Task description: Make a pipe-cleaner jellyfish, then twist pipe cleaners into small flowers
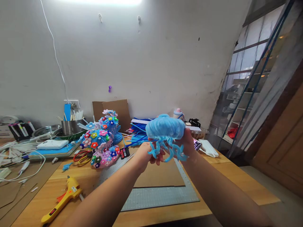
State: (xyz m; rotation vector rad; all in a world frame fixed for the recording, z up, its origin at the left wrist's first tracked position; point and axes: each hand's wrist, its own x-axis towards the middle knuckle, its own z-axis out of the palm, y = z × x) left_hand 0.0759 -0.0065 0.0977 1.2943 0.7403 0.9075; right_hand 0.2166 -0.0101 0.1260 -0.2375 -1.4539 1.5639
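Note:
A fluffy light-blue pipe-cleaner jellyfish (165, 127), with a domed top and curly tentacles hanging below, is held up in front of me above the table. My left hand (144, 156) reaches in from the left, its fingers curled behind and under the tentacles. On the other side my right hand (188, 143) grips the dome's right edge, partly hidden by the jellyfish. Below both hands lies a brown cardboard sheet (158, 176) on a grey cutting mat (163, 198).
A yellow glue gun (68, 195) lies at the front left. Behind it stand flower-covered pipe-cleaner pieces (101, 138). Blue pipe cleaners (139, 132) are piled at the back, near a bottle (178, 113). A white cable (44, 164) loops across the left side.

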